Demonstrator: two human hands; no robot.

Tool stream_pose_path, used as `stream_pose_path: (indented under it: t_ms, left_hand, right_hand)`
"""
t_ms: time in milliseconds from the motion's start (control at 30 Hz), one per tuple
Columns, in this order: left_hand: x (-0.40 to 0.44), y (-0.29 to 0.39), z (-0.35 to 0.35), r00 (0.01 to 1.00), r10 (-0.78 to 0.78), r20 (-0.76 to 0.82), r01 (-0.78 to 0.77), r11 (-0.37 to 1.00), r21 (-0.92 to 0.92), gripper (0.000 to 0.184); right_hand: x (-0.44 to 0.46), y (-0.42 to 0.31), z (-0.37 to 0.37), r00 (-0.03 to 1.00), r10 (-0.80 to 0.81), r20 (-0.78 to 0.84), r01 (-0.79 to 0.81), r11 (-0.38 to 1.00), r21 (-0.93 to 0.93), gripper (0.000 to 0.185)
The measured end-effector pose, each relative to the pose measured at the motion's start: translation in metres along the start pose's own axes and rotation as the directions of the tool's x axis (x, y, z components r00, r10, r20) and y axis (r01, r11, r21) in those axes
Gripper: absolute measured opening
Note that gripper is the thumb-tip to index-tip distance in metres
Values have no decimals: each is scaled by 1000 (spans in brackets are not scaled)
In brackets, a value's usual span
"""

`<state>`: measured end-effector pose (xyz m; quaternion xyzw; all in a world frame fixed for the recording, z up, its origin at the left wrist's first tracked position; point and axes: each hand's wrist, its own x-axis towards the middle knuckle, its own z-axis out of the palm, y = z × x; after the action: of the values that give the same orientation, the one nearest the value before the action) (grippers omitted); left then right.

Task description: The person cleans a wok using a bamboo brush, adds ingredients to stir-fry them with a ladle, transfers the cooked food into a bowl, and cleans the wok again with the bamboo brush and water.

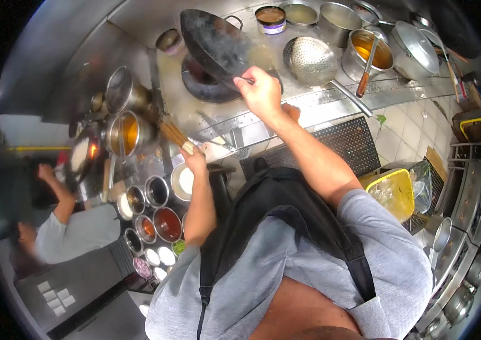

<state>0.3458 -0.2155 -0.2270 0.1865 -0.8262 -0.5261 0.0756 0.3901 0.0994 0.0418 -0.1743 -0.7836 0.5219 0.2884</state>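
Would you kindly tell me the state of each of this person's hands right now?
Left hand: closed, holding a brush of thin brown sticks.
Right hand: closed, gripping the tilted wok at its near side.

Wok (203, 39): dark metal, round-bodied, raised and tilted, pale vapour drifting across it; far side of the scene, left of centre. Bamboo brush (173, 134): tan bundled strips, slanting toward the far left; nearer than the wok.

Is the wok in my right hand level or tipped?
Tipped: the wok has its rim slanting above the burner, right hand at its near edge.
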Motion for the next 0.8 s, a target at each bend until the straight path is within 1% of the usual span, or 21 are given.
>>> stream_pose_path:
  t_ms: [33, 100, 133, 167, 233, 267, 300, 333, 367, 400, 433, 467, 500, 533, 567, 633, 667, 767, 800]
  left_hand:
    - [-5, 11, 4, 998, -60, 22, 56, 983, 177, 78]
    - [-22, 39, 8, 988, -148, 44, 123, 926, 356, 82]
    - [-16, 23, 15, 988, -152, 31, 126, 905, 406, 83]
    - [-5, -12, 27, 988, -155, 18, 129, 880, 456, 85]
    - [4, -30, 34, 982, -178, 65, 117, 838, 533, 87]
    - [4, -26, 31, 971, -203, 123, 102, 823, 559, 87]
    - [1, -15, 28, 971, -182, 156, 51, 794, 606, 83]
    - [-3, -1, 23, 969, -160, 189, -1, 761, 649, 80]
    - [-11, 17, 18, 978, 39, 206, -167, 742, 650, 77]
    - [-17, 34, 13, 946, 236, 221, -324, 689, 649, 73]
    - [-16, 41, 10, 875, 424, 234, -466, 605, 645, 70]
    - [-7, 35, 15, 794, 545, 269, -595, 608, 525, 55]
    - [-1, 32, 19, 763, 473, 440, -645, 594, 481, 51]
    - [3, 30, 25, 704, 390, 594, -687, 586, 429, 47]
    - [5, 30, 28, 617, 300, 727, -721, 587, 369, 43]
    - [-4, 44, 29, 582, 302, 755, -769, 507, 390, 37]
    - [-5, 50, 30, 562, 302, 770, -792, 466, 396, 35]
    - [0, 40, 29, 510, 340, 790, -830, 436, 348, 35]
    - [3, 41, 27, 511, 259, 820, -826, 410, 386, 36]
  right_hand:
    - [4, 2, 1, 1000, 6, -16, -5, 999, 39, 24]
    - [9, 0, -1, 999, 35, -16, -34, 997, 66, 23]
    - [11, -1, -2, 999, 50, -16, -49, 996, 80, 23]
    - [11, -2, -1, 999, 44, -30, -41, 994, 96, 23]
    - [12, -4, 5, 998, 31, -55, -24, 991, 131, 24]
    - [11, -3, 11, 998, 0, -69, 6, 995, 95, 22]
    - [9, -4, 17, 1000, 13, -23, -11, 997, 74, 22]
    - [7, -7, 23, 999, -50, 4, 50, 999, -15, 22]
    - [6, -10, 28, 993, -109, 38, 112, 989, -100, 22]
    - [5, -9, 34, 979, -179, 100, 196, 957, -212, 21]
    - [7, -2, 41, 949, -267, 166, 303, 918, -255, 20]
    - [9, 9, 47, 907, -349, 237, 408, 866, -289, 20]
    - [10, 17, 54, 853, -419, 312, 509, 803, -312, 20]
    - [12, 25, 62, 803, -450, 390, 577, 749, -325, 18]
    - [15, 30, 70, 784, -449, 429, 597, 735, -322, 17]
    - [17, 40, 90, 744, -441, 502, 632, 708, -316, 16]
    - [20, 54, 103, 739, -396, 546, 626, 702, -339, 13]
    - [29, 76, 130, 785, -239, 571, 538, 720, -438, 12]
    - [34, 80, 135, 789, -195, 583, 515, 727, -454, 13]
